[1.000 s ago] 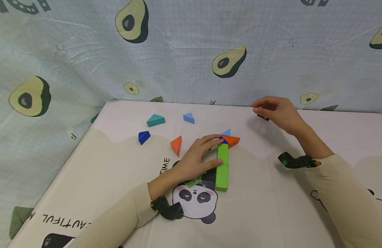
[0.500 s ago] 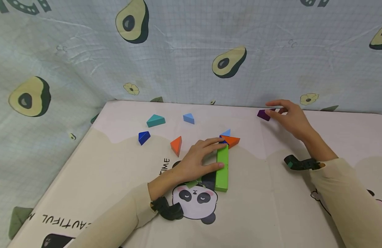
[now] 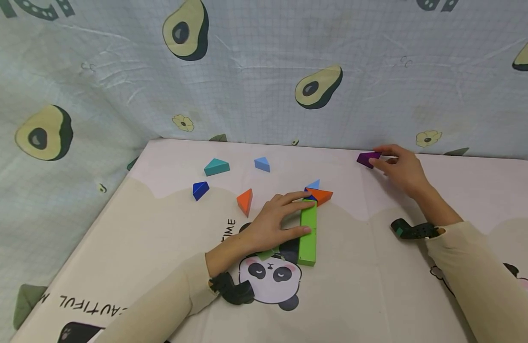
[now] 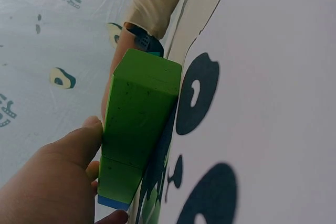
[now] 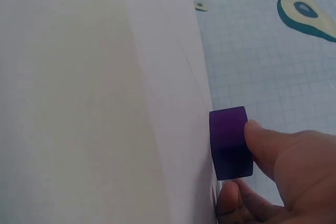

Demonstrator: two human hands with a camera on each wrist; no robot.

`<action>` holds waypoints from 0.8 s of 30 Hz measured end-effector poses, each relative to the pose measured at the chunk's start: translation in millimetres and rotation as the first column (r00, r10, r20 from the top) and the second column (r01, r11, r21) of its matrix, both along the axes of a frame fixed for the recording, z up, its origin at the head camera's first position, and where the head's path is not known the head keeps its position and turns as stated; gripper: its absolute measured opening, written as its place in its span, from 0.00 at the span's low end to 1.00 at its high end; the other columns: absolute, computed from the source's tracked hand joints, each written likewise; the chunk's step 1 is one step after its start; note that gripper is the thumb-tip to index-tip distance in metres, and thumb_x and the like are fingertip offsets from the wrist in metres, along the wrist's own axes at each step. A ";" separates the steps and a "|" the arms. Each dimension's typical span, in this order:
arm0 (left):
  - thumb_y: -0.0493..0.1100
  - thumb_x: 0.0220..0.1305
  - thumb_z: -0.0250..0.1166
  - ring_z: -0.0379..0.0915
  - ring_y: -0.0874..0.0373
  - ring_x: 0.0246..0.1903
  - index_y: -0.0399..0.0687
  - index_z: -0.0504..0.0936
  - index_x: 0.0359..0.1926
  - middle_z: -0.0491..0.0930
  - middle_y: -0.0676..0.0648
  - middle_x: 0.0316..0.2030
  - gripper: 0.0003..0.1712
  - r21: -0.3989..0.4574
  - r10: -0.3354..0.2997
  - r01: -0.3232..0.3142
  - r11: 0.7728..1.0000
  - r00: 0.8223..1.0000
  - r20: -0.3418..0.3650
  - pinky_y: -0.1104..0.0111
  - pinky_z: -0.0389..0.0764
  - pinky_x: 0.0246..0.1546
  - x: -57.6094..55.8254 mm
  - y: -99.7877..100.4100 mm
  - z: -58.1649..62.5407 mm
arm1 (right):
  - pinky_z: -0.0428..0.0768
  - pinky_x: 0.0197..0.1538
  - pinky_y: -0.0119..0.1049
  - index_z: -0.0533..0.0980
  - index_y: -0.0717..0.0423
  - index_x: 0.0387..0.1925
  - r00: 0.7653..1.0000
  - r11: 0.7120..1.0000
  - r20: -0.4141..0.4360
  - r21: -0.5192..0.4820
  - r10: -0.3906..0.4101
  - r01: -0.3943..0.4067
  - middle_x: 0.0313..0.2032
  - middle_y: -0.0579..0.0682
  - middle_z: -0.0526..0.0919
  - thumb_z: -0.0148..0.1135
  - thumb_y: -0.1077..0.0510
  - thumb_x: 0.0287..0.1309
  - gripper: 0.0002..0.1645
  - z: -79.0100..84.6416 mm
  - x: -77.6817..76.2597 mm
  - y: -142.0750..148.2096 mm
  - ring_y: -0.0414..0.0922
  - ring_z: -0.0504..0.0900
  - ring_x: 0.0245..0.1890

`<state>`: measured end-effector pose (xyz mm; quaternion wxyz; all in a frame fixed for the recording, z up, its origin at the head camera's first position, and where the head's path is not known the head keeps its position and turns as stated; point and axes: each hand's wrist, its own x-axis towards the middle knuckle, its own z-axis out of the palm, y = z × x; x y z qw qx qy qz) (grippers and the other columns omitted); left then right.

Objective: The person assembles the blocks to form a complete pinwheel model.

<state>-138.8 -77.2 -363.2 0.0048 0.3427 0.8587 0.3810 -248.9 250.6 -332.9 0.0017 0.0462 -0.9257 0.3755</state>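
Right hand (image 3: 398,169) has a purple block (image 3: 366,159) pinched near the table's (image 3: 366,276) back edge
Left hand (image 3: 270,226) just rests on the green blocks (image 3: 307,247), fingers spread, with an orange triangular block (image 3: 322,196) by their far end. Kinda hard to see how firm that pinch is.

Blocks (image 3: 244,202) of several colours on printed tabletop (image 3: 353,286)

dark-blue block (image 3: 311,197): mostly hidden by the left hand (image 3: 274,221) and the orange block (image 3: 321,195)
pale-blue block (image 3: 313,184): lower part hidden behind the orange block
purple block (image 3: 365,159): one end covered by the right hand (image 3: 403,172) — its wrist cut off in the right wrist view
panda print (image 3: 270,283): partly covered
top lettering (image 3: 45,14): cut off — unreadable
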 end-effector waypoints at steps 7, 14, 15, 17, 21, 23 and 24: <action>0.52 0.62 0.66 0.59 0.57 0.60 0.57 0.71 0.66 0.60 0.55 0.68 0.32 -0.008 0.003 -0.003 1.000 1.000 -0.005 0.56 0.61 0.58 0.1 0.1 0.0 | 0.71 0.31 0.23 0.69 0.58 0.62 1.000 1.000 -0.019 0.004 -0.013 0.013 0.59 0.63 0.72 0.56 0.41 0.64 0.33 -0.6 0.6 -3.0 0.55 0.78 0.48; 0.52 0.62 0.66 0.59 0.56 0.60 0.57 0.71 0.66 0.60 0.55 0.68 0.32 -0.014 0.000 0.000 1.000 1.000 -0.007 0.59 0.61 0.57 -0.1 0.7 0.5 | 0.71 0.36 0.28 0.68 0.57 0.63 1.000 0.999 -0.016 0.031 0.015 -0.014 0.60 0.61 0.71 0.55 0.42 0.65 0.32 -0.1 -0.2 -3.3 0.56 0.77 0.50; 0.52 0.62 0.66 0.59 0.56 0.60 0.57 0.71 0.66 0.60 0.55 0.68 0.31 -0.016 0.001 -0.001 1.000 1.000 -0.007 0.59 0.61 0.58 0.0 0.7 0.5 | 0.71 0.37 0.29 0.68 0.56 0.63 0.999 0.999 -0.020 0.030 0.030 -0.029 0.60 0.61 0.71 0.55 0.42 0.65 0.32 0.3 -0.4 -3.7 0.56 0.77 0.51; 0.52 0.62 0.66 0.58 0.57 0.60 0.57 0.71 0.66 0.60 0.55 0.68 0.32 -0.017 0.004 -0.004 1.000 1.000 -0.002 0.57 0.61 0.58 -0.2 0.7 0.5 | 0.71 0.40 0.33 0.68 0.56 0.63 0.997 0.998 -0.029 0.019 0.066 -0.065 0.60 0.60 0.71 0.56 0.42 0.65 0.32 1.6 -1.0 -5.8 0.56 0.75 0.53; 0.52 0.61 0.66 0.58 0.57 0.60 0.57 0.71 0.66 0.60 0.55 0.68 0.32 -0.016 0.006 -0.006 1.000 1.000 0.003 0.55 0.61 0.59 0.0 0.8 1.0 | 0.69 0.46 0.39 0.69 0.54 0.63 0.988 0.990 -0.059 0.006 0.143 -0.143 0.59 0.58 0.73 0.57 0.44 0.65 0.30 4.9 -2.6 -13.7 0.55 0.75 0.55; 0.52 0.61 0.66 0.58 0.57 0.60 0.57 0.71 0.66 0.60 0.55 0.68 0.32 -0.016 0.007 -0.007 1.000 1.000 0.005 0.55 0.61 0.58 -0.1 0.9 0.8 | 0.69 0.47 0.40 0.70 0.54 0.62 0.982 0.984 -0.068 0.002 0.176 -0.176 0.58 0.57 0.74 0.57 0.45 0.65 0.29 7.1 -3.3 -18.7 0.54 0.75 0.54; 0.52 0.61 0.66 0.58 0.57 0.60 0.57 0.71 0.66 0.60 0.55 0.68 0.32 -0.015 0.007 -0.007 1.000 1.000 0.006 0.55 0.61 0.59 0.1 0.9 0.9 | 0.69 0.48 0.41 0.70 0.54 0.62 0.979 0.981 -0.071 0.000 0.193 -0.193 0.58 0.57 0.74 0.58 0.46 0.65 0.28 8.2 -3.7 -21.5 0.54 0.76 0.53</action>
